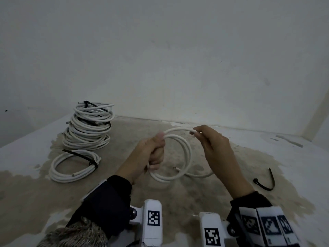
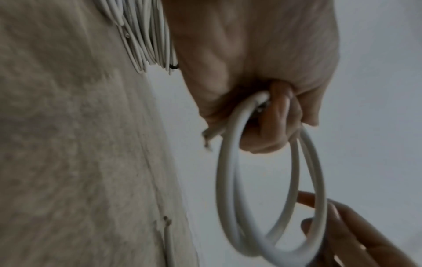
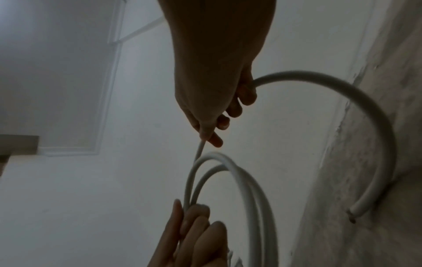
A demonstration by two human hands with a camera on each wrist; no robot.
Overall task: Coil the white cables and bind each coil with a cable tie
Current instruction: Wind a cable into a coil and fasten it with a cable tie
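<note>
Cable in left grip: we cannot see the white cable (image 1: 185, 148) where the left hand (image 1: 151, 154) closes round it.
Stack of coils (image 2: 146, 36): cut off by the left wrist view's top edge.
Right hand (image 2: 356, 240): blurred, we see only part.

Nothing readable anywhere here, no words, brands or numbers. The only sign-like things are the black-and-white square fiducial markers: one on the left wrist mount (image 1: 153, 218), one on the right wrist mount (image 1: 211, 236), and a row on the right wrist band (image 1: 267, 225). They're just coded patterns, not text.
</note>
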